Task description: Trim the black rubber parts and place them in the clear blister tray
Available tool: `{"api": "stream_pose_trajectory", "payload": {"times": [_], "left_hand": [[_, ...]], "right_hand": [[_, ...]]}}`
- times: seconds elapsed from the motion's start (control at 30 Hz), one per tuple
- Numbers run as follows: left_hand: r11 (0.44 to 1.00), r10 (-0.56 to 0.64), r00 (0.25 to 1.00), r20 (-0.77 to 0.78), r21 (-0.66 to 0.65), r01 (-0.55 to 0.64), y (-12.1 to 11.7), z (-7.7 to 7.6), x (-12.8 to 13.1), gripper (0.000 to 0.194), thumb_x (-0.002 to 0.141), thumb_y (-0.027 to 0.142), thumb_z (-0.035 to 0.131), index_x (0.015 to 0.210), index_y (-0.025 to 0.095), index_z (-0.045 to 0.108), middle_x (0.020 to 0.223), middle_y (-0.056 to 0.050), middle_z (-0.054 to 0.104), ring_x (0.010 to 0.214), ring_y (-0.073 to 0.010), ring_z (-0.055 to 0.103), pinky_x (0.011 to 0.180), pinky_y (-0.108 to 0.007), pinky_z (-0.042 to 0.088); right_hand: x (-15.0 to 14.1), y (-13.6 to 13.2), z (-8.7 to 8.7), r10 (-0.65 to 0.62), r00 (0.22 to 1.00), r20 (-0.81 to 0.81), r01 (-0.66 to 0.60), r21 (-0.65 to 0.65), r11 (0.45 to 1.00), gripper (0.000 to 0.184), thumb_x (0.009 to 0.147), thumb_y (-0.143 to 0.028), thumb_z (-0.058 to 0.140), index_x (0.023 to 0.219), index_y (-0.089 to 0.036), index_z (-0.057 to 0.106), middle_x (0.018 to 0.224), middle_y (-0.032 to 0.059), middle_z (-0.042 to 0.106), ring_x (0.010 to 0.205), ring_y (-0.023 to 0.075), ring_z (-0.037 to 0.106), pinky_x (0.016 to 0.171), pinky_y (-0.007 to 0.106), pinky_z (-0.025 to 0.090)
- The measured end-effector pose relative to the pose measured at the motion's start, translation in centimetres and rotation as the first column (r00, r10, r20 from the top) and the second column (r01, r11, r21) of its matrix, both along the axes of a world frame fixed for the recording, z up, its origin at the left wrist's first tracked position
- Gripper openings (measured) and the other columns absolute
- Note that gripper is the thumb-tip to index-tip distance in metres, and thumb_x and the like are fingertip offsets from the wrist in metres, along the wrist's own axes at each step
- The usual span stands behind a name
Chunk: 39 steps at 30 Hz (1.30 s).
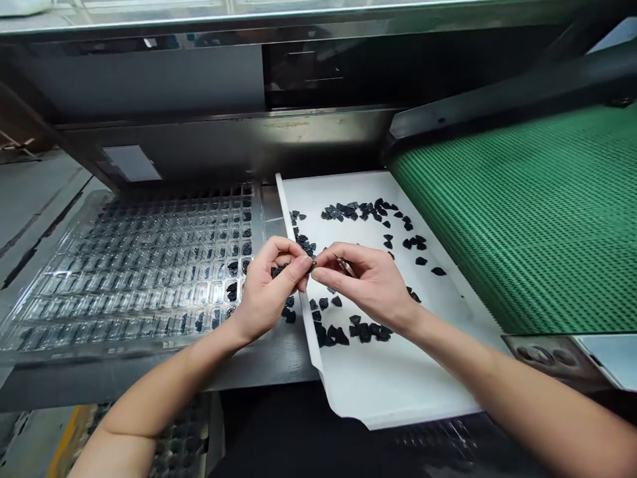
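Note:
My left hand [271, 285] is closed, thumb and forefinger pinching a small black part [313, 263] above the raised edge of the white tray [398, 385]. More black pieces [279, 271] show under its curled fingers. From the other side, the thumb and forefinger of my right hand [371, 282] close on the same part. A thin, shiny object [347, 267] shows within the right hand's fingers; its kind is unclear. Below and around the hands, small pointed black parts [365, 332] lie loose on the tray.
At left stands a clear plastic tray [149, 279] with rows of compartments, several holding black parts. A green mesh conveyor belt [522, 219] runs along the right. Behind, a metal panel [298, 143] and an overhead ledge [318, 30] cross the view.

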<state>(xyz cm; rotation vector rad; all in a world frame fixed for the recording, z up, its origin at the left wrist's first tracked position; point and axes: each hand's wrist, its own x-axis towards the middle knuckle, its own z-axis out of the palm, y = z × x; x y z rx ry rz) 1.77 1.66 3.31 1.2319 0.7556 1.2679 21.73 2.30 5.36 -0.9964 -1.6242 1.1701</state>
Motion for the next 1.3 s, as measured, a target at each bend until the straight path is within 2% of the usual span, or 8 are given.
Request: {"api": "stream_pose_trajectory", "payload": {"times": [0.23, 0.33, 0.4, 0.47, 0.67, 0.97, 1.1, 1.3], "left_hand": [[0.993, -0.007, 0.994, -0.112, 0.117, 0.02, 0.7, 0.0, 0.1, 0.015, 0.104, 0.031, 0.078, 0.101, 0.02, 0.069, 0.086, 0.001, 0.071, 0.074, -0.0093, 0.07, 0.064, -0.019, 0.049], [0.995, -0.099, 0.995, -0.013, -0.017, 0.099, 1.2, -0.1, 0.4, 0.019, 0.105, 0.036, 0.077, 0.102, 0.02, 0.068, 0.075, 0.0, 0.071, 0.057, -0.0068, 0.058, 0.051, -0.017, 0.037], [0.972, -0.182, 0.979, 0.089, -0.133, 0.193, 1.4, 0.0, 0.4, 0.022, 0.107, 0.04, 0.073, 0.105, 0.019, 0.068, 0.068, 0.0, 0.07, 0.045, -0.004, 0.04, 0.045, -0.017, 0.025], [0.945, -0.216, 0.964, 0.153, -0.216, 0.245, 1.6, 0.1, 0.1, 0.024, 0.108, 0.041, 0.07, 0.105, 0.018, 0.068, 0.067, 0.0, 0.069, 0.043, -0.0022, 0.03, 0.044, -0.018, 0.018], [0.877, -0.279, 0.951, 0.133, -0.369, 0.309, 1.6, 0.3, -0.8, 0.029, 0.106, 0.043, 0.072, 0.1, 0.015, 0.067, 0.079, -0.006, 0.075, 0.044, -0.0008, 0.032, 0.045, -0.017, 0.019], [0.804, -0.381, 0.911, 0.159, -0.43, 0.411, 1.7, 0.1, -1.0, 0.038, 0.1, 0.048, 0.079, 0.09, 0.014, 0.064, 0.079, -0.008, 0.074, 0.043, -0.0002, 0.031, 0.045, -0.017, 0.019], [0.831, -0.343, 0.917, 0.203, -0.39, 0.397, 1.6, 0.1, -1.2, 0.028, 0.099, 0.039, 0.081, 0.094, 0.015, 0.067, 0.077, -0.005, 0.073, 0.043, 0.0003, 0.031, 0.045, -0.016, 0.018], [0.872, -0.319, 0.921, 0.222, -0.311, 0.377, 1.4, 0.0, -1.5, 0.019, 0.095, 0.034, 0.085, 0.104, 0.019, 0.077, 0.077, -0.004, 0.073, 0.045, -0.0006, 0.029, 0.045, -0.016, 0.016]], "right_hand": [[0.2, -0.1, 0.5, 0.019, 0.999, -0.033, -0.02, -0.055, 0.998, 0.023, 0.091, -0.039, 0.089, 0.09, -0.019, 0.08, 0.074, -0.0004, 0.069, 0.06, 0.0096, 0.04, 0.053, 0.027, 0.029], [0.4, 0.3, 0.5, 0.018, 0.998, -0.068, -0.025, -0.107, 0.994, 0.03, 0.091, -0.045, 0.089, 0.089, -0.017, 0.079, 0.077, 0.0024, 0.072, 0.065, 0.0114, 0.047, 0.058, 0.027, 0.035], [0.6, 0.6, 0.4, -0.001, 0.997, -0.083, -0.008, -0.116, 0.993, 0.032, 0.09, -0.047, 0.089, 0.088, -0.017, 0.079, 0.077, 0.0024, 0.071, 0.068, 0.0119, 0.051, 0.061, 0.027, 0.039], [0.8, 0.9, 0.5, -0.027, 0.996, -0.09, 0.017, -0.106, 0.994, 0.033, 0.089, -0.047, 0.09, 0.086, -0.016, 0.078, 0.074, 0.0007, 0.067, 0.067, 0.0111, 0.051, 0.06, 0.026, 0.04], [1.3, 1.0, 0.7, 0.031, 0.998, -0.059, -0.036, -0.081, 0.996, 0.031, 0.094, -0.045, 0.086, 0.086, -0.016, 0.077, 0.071, -0.0008, 0.063, 0.064, 0.0094, 0.047, 0.056, 0.025, 0.036], [1.1, 0.3, 0.7, 0.091, 0.996, 0.023, -0.089, -0.094, 0.992, 0.029, 0.096, -0.044, 0.081, 0.086, -0.017, 0.076, 0.07, 0.0004, 0.062, 0.063, 0.0108, 0.04, 0.055, 0.026, 0.031], [0.9, 0.3, 0.8, 0.079, 0.997, 0.006, -0.078, -0.103, 0.992, 0.032, 0.092, -0.047, 0.086, 0.085, -0.017, 0.077, 0.065, -0.0026, 0.053, 0.06, 0.0095, 0.037, 0.053, 0.026, 0.027], [0.9, 0.2, 1.1, 0.067, 0.998, -0.004, -0.067, -0.083, 0.994, 0.037, 0.093, -0.051, 0.085, 0.088, -0.016, 0.076, 0.073, -0.0004, 0.06, 0.064, 0.01, 0.043, 0.057, 0.025, 0.034]]}}
